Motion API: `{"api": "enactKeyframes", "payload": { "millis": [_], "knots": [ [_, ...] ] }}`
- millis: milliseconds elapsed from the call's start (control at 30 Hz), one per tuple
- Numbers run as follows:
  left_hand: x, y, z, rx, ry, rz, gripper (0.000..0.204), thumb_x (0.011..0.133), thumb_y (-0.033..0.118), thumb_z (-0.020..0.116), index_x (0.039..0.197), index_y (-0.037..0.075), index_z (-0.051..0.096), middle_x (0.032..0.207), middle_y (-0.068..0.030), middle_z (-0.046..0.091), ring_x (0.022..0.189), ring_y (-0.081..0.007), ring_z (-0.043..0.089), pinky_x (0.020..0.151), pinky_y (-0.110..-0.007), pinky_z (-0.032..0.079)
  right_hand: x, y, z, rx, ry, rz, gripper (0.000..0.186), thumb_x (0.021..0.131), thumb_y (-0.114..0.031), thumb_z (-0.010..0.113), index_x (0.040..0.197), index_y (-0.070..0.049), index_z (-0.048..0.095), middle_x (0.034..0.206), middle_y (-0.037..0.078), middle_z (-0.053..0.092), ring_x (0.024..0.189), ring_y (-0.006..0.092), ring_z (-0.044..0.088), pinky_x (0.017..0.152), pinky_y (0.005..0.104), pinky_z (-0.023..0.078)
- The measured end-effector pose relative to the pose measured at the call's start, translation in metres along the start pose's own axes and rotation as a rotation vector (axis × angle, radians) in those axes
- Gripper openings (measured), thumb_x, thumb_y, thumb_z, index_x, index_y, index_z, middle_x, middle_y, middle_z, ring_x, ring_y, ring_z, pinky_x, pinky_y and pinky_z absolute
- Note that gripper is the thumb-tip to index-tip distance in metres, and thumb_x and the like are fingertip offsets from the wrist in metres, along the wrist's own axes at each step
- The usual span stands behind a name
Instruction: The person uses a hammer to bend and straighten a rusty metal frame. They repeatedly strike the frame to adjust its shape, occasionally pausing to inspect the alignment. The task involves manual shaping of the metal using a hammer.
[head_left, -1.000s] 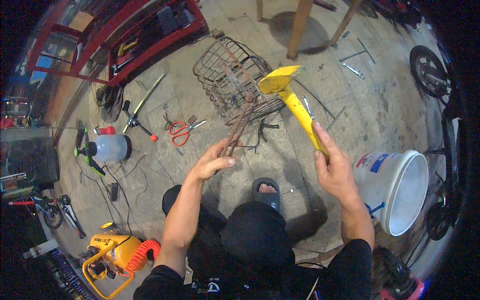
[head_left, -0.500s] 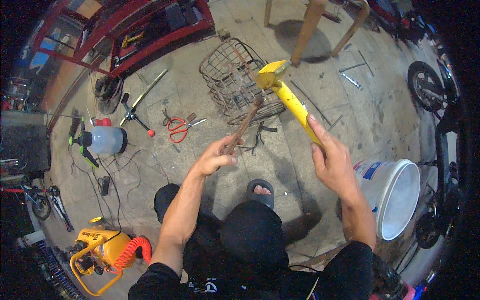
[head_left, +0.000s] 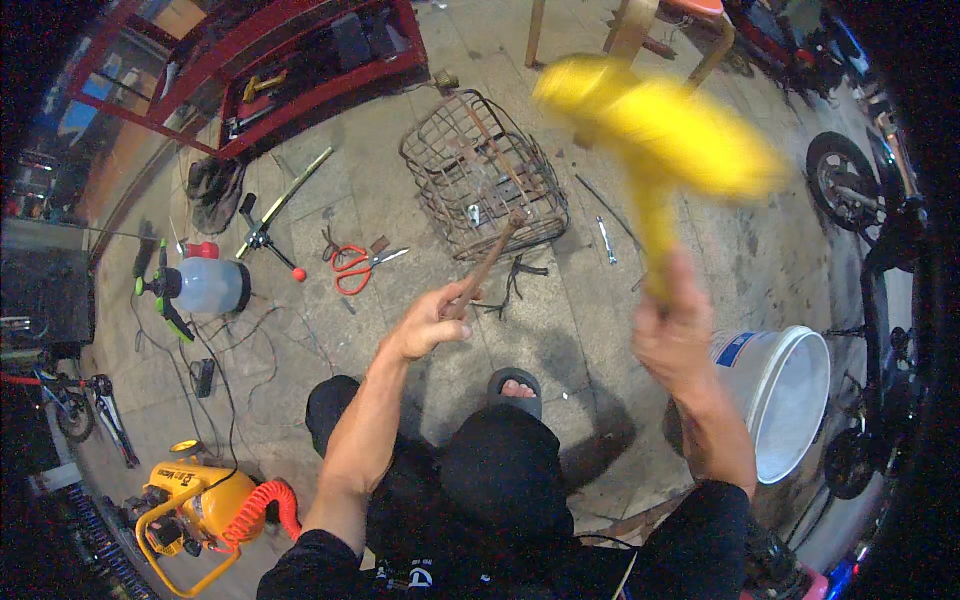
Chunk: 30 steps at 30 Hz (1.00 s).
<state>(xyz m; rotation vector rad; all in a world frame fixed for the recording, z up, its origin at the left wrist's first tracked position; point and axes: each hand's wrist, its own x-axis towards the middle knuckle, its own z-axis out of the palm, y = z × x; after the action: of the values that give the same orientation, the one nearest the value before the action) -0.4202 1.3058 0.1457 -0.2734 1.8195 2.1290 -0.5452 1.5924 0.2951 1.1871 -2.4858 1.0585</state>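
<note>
In the head view my left hand [head_left: 425, 325] grips the near end of a rusty metal bar [head_left: 482, 272], whose far end reaches up against the lower edge of a rusty wire basket [head_left: 480, 140] on the floor, or just over it; I cannot tell which. My right hand [head_left: 675, 325] is closed on the handle of a yellow hammer [head_left: 690, 135], its big head raised to the right of the basket and smeared by motion. Red-handled scissors [head_left: 350, 270] and black scraps [head_left: 515, 285] lie between my left hand and the basket.
A red cabinet [head_left: 250, 130] is at back left, wooden legs [head_left: 630, 35] behind the hammer. To the left are a sprayer [head_left: 210, 285], cables and a yellow compressor [head_left: 220, 505]. A white bucket [head_left: 790, 400] lies by my right arm, wheeled vehicles [head_left: 840, 180] beyond.
The hammer has swung up and to the right, away from the bar, and is now blurred. The bar's far end sits a little lower in the view, still in my left hand.
</note>
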Motion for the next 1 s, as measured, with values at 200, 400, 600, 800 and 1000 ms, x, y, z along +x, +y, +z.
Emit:
{"api": "enactKeyframes", "payload": {
  "millis": [200,400,600,800,1000],
  "knots": [
    [-0.005,-0.001,-0.004,-0.008,0.023,0.024,0.082,0.062,0.02,0.068,0.139,0.001,0.045,0.124,-0.0061,0.055,0.098,-0.015,0.053,0.087,-0.031,0.044,-0.012,0.01,0.012,-0.028,-0.187,0.186,0.068,0.082,-0.001,0.057,0.145,-0.02,0.04,0.086,0.021,0.062,0.077,0.0401,0.063,0.069,0.0466,0.052],
    [-0.004,-0.004,-0.011,-0.037,0.006,-0.022,0.085,0.062,0.019,0.07,0.141,0.002,0.043,0.129,-0.0069,0.054,0.097,-0.0145,0.053,0.087,-0.031,0.044,-0.017,0.007,0.013,0.037,-0.133,0.231,0.064,0.084,0.001,0.056,0.144,-0.018,0.041,0.101,0.024,0.065,0.088,0.0415,0.063,0.074,0.0448,0.052],
    [-0.002,-0.009,-0.009,-0.004,0.043,-0.009,0.091,0.057,0.022,0.07,0.141,0.0,0.042,0.131,-0.007,0.054,0.097,-0.0145,0.052,0.09,-0.03,0.042,-0.012,0.005,0.011,0.103,-0.117,0.164,0.063,0.085,0.001,0.054,0.144,-0.017,0.04,0.119,0.021,0.06,0.095,0.0425,0.062,0.08,0.046,0.051],
    [-0.002,-0.011,-0.008,-0.011,0.027,0.031,0.089,0.061,0.021,0.071,0.142,0.001,0.04,0.132,-0.0096,0.053,0.093,-0.0158,0.053,0.087,-0.032,0.045,0.008,-0.004,-0.01,0.096,-0.3,0.255,0.061,0.085,0.003,0.053,0.143,-0.009,0.041,0.13,0.022,0.054,0.101,0.0401,0.062,0.084,0.0448,0.05],
    [-0.001,-0.009,-0.006,-0.015,0.03,0.037,0.09,0.058,0.021,0.069,0.142,0.001,0.041,0.131,-0.0062,0.053,0.103,-0.015,0.051,0.09,-0.03,0.042,0.015,-0.008,-0.015,0.021,0.264,-0.072,0.059,0.085,0.003,0.052,0.142,-0.002,0.039,0.139,0.021,0.048,0.125,0.0336,0.051,0.102,0.0378,0.043]
  ]
}}
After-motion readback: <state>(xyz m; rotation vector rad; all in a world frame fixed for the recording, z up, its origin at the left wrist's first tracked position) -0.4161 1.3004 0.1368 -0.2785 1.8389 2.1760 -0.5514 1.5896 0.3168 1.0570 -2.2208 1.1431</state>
